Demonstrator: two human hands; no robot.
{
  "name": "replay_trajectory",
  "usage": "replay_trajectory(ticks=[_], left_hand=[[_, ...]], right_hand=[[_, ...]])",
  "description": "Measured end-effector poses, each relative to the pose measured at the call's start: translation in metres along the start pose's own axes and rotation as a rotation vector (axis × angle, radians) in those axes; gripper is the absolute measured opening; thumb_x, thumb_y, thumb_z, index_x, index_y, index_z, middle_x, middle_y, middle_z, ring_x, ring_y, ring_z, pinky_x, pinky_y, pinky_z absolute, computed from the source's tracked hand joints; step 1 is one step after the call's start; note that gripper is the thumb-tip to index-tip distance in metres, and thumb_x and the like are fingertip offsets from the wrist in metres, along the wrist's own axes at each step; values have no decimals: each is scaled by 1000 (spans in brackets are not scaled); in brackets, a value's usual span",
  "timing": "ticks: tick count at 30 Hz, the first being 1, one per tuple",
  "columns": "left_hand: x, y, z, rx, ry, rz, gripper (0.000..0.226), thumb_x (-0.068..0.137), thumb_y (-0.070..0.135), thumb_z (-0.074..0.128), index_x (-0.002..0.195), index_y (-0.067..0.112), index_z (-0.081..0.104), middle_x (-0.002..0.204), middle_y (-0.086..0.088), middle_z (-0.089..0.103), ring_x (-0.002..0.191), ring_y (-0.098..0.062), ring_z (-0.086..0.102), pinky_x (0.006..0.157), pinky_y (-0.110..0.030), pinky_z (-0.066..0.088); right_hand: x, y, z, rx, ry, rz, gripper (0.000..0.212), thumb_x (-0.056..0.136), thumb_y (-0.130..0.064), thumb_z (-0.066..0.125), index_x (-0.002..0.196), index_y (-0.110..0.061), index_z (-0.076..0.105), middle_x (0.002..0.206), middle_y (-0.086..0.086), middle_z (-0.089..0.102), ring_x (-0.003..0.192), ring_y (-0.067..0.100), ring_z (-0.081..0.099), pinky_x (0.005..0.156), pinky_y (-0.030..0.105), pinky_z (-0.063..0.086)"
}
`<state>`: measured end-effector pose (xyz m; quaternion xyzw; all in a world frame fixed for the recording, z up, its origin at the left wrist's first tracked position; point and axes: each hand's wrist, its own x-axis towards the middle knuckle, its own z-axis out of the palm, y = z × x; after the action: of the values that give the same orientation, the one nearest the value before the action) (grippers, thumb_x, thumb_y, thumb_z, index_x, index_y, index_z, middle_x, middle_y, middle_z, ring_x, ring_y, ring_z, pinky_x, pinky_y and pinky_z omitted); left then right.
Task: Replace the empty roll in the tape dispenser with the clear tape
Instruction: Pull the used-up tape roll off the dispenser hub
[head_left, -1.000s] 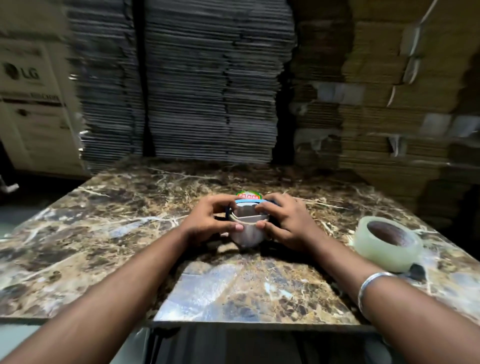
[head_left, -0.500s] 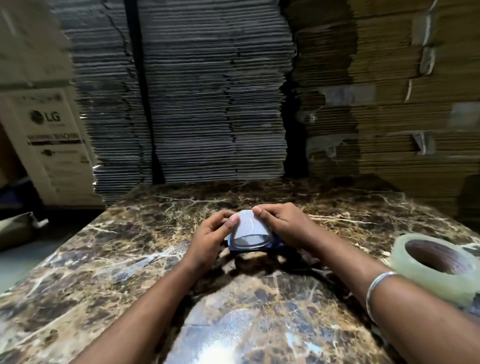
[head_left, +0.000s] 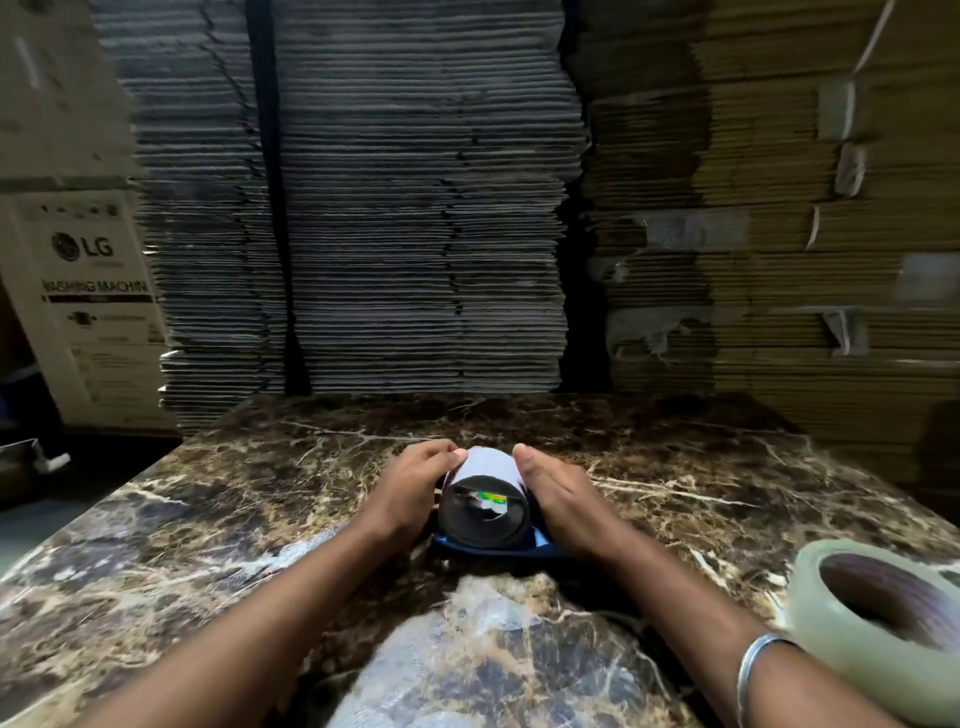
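The empty roll (head_left: 488, 470), a pale cardboard core, sits in the blue tape dispenser (head_left: 498, 550) at the middle of the marble table. Its open end faces me and shows a dark inside with a bit of coloured label. My left hand (head_left: 410, 491) grips the core from the left, thumb on its top. On the core's right side my right hand (head_left: 563, 501) presses, and it covers part of the dispenser. The clear tape (head_left: 878, 610), a thick full roll, lies flat near my right wrist at the table's right edge.
The brown marble table (head_left: 260, 519) ends at tall stacks of flattened cardboard (head_left: 415, 208) behind. A printed washing machine carton (head_left: 88, 291) stands at the left, beyond the table's left edge. A metal bangle (head_left: 753, 660) circles my right wrist.
The dispenser and core have tipped so the core's open end now faces me. Both hands shifted from pinching the front to gripping its sides. The camera view has moved closer.
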<state>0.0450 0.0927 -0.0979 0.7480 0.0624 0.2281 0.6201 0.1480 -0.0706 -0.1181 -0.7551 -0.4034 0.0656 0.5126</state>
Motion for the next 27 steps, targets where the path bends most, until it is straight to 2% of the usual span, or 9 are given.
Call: replay_trajectory(ticks=[3,5,8,10,12,14,18,22,27], left_hand=[[1,-9,1,-26,-7,54,25,84,30,57,66,13,60,64,-4,54,63,-19,50,59,-29,39],[-4,-13,-1,-146,-52,36,27,82,33,59,80,8,66,75,-11,62,70,-24,59,62,-31,46],[-11,-12,-14,-198,-178,46,37,71,25,68,104,7,68,89,-6,73,80,-19,70,63,-28,54],[-13,-11,-20,-172,-241,74,54,61,23,76,111,7,64,98,-8,73,88,-20,70,70,-29,55],[-13,-13,-23,-131,-225,79,59,54,23,79,110,8,64,96,-5,74,88,-17,70,71,-26,55],[-12,-14,-22,-144,-200,60,58,53,22,80,106,5,65,92,-4,76,85,-17,71,68,-24,55],[-9,-14,-23,-190,-194,21,55,53,19,80,103,1,66,90,-9,75,81,-21,72,67,-26,55],[-9,-13,-24,-204,-204,-15,53,52,20,81,101,4,69,92,-10,75,83,-22,72,68,-28,56],[-10,-11,-23,-231,-215,-63,53,49,21,78,99,6,70,88,-9,74,79,-22,71,65,-30,56]], right_hand=[[-3,0,0,6,5,-21,70,86,-74,33,89,-10,61,88,11,70,78,17,62,83,50,51],[-4,0,0,-9,4,-29,72,86,-73,34,90,-8,63,88,11,71,79,21,64,80,46,52],[-5,-7,-2,10,-6,-28,67,83,-74,38,89,-13,65,81,5,69,73,13,61,70,39,49],[-6,-11,-5,9,-16,-19,53,81,-71,46,94,-25,66,80,-7,67,69,1,60,62,26,45],[-7,-12,-8,-2,-39,-30,45,78,-66,55,106,-31,66,93,-8,70,81,1,66,66,21,50],[-9,-12,-9,-19,-43,-31,50,74,-67,61,111,-33,66,101,-4,71,92,12,69,75,30,56],[-11,-15,-9,51,-24,-3,44,74,-60,64,107,-32,71,97,3,73,88,20,71,72,35,56],[-14,-20,-9,55,-31,9,42,79,-51,65,116,-33,67,103,6,71,95,22,70,76,35,59],[-16,-23,-8,79,-29,3,30,90,-35,67,119,-29,66,103,17,68,96,33,70,81,42,62]])
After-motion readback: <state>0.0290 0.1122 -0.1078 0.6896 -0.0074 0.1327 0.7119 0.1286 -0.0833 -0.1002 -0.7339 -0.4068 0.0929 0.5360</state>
